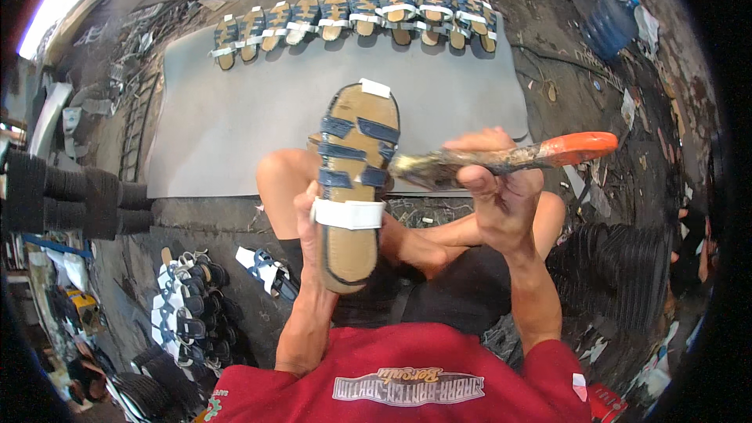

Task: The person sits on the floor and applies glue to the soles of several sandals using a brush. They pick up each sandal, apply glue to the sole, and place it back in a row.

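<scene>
The left hand (pixel 309 223) is closed around the left edge of a tan-insoled sandal with glossy dark blue straps and dark edging (pixel 350 248); the thumb shows at the edge, and the placement of the remaining fingers is hidden behind the sole. The sandal is held raised in front of the seated person, toe end pointing away, insole facing the camera. A broad white band (pixel 348 215) crosses the insole ahead of the heel, and a small white rectangular tab (pixel 375 88) projects at the toe. The right hand (pixel 503 197) is partly closed, gripping a brush with a stained shaft and orange handle end (pixel 540 154) between thumb and fingers. The brush lies nearly horizontal, its blurred head at the right edge of the sandal; contact cannot be determined. Beyond the hands, a flat grey sheet (pixel 258 110) covers part of the dark, littered floor (pixel 196 223). A row of similar blue-strapped sandals with white bands (pixel 334 12) stands along its far edge, overlapping at the right. On the floor to the left are a separate blue-and-white strapped piece of footwear (pixel 270 272) and a cluster of white-and-dark footwear (pixel 188 305). Stacked black sheet-like pieces (pixel 611 270) occupy the right side.
</scene>
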`<state>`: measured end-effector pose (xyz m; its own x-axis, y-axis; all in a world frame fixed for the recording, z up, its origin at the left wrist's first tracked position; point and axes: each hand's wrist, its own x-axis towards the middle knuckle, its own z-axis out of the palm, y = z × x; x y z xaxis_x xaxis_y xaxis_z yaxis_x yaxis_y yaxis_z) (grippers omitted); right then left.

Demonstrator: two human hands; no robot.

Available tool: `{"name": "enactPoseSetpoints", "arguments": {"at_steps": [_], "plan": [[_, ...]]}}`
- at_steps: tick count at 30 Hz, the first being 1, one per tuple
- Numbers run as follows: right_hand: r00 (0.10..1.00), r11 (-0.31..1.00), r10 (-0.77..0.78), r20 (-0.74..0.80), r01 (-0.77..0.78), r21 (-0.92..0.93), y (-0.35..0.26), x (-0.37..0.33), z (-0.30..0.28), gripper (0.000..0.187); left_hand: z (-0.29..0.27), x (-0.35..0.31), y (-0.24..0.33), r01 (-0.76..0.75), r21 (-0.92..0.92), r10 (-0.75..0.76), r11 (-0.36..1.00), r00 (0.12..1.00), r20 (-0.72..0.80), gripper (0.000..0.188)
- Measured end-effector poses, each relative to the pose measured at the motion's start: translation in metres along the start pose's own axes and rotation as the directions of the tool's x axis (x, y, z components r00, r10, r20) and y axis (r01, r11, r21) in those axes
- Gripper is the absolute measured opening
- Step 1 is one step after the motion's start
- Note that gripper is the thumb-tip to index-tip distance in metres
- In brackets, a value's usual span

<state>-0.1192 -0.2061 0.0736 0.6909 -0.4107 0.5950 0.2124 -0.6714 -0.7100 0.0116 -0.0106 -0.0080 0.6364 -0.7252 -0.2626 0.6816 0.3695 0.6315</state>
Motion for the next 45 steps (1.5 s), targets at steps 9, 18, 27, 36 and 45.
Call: {"name": "enactPoseSetpoints", "arguments": {"at_steps": [9,18,27,36,45], "plan": [[0.99,0.997,0.075,0.116,-0.077,0.017,0.008,0.0,0.004,0.024,-0.006,-0.006,0.006,-0.053,0.153,0.061,0.987,0.997,-0.049,0.056],[0.888,0.972,0.184,0.421,-0.101,-0.213,0.015,-0.009,0.007,0.023,0.0,-0.003,0.016,-0.118,0.034,0.121,0.992,0.989,-0.081,0.056],[0.951,0.97,-0.167,0.26,0.206,-0.131,0.009,-0.013,0.026,0.024,0.003,-0.004,0.024,-0.067,-0.079,0.072,0.995,0.996,0.061,0.051],[0.972,0.988,-0.144,0.186,0.153,-0.031,-0.002,-0.009,0.041,0.025,0.014,-0.001,0.019,-0.093,-0.035,0.09,0.995,0.991,-0.096,0.054],[0.99,0.993,-0.043,0.131,0.028,0.117,-0.028,0.015,0.055,0.021,0.01,0.008,0.003,-0.235,0.098,0.238,0.967,0.971,-0.015,0.059]]}}
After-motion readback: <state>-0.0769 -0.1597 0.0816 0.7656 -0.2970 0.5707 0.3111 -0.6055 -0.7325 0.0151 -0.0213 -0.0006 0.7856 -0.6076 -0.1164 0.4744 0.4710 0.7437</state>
